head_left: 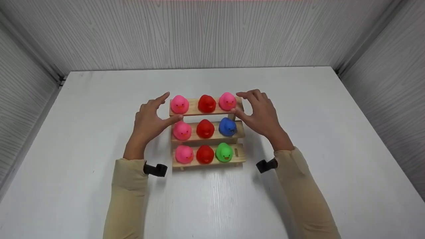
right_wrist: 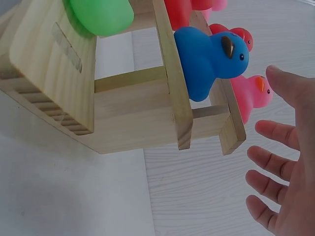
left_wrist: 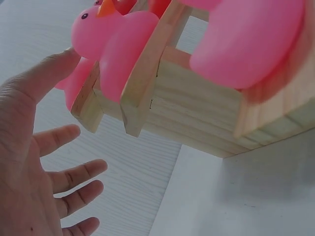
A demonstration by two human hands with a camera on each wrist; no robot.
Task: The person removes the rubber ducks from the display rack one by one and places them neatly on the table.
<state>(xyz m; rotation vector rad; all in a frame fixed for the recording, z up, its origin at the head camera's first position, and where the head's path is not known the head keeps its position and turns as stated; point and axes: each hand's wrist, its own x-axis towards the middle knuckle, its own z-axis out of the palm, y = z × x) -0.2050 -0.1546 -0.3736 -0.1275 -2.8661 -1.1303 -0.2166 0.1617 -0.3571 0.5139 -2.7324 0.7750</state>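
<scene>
A wooden three-step rack [head_left: 240, 151] holds several rubber ducks in rows of three. On the top step a red duck [head_left: 207, 104] sits between two pink ones. The middle step bears a pink duck [head_left: 182, 130], a red one and a blue duck [head_left: 227, 126]; the bottom step has pink, red and a green duck [head_left: 224, 152]. My left hand [head_left: 149, 121] spreads at the rack's upper left, its thumb close to the pink ducks, fingers holding nothing. At the upper right, my right hand [head_left: 262, 114] is likewise spread, its thumb and forefinger near the top pink duck [head_left: 227, 101]; contact is unclear.
The rack stands on a white table [head_left: 206, 202]. Pale wood-grain panels [head_left: 199, 36] rise behind the table and at both sides. Each wrist wears a black strap with a small camera [head_left: 161, 170].
</scene>
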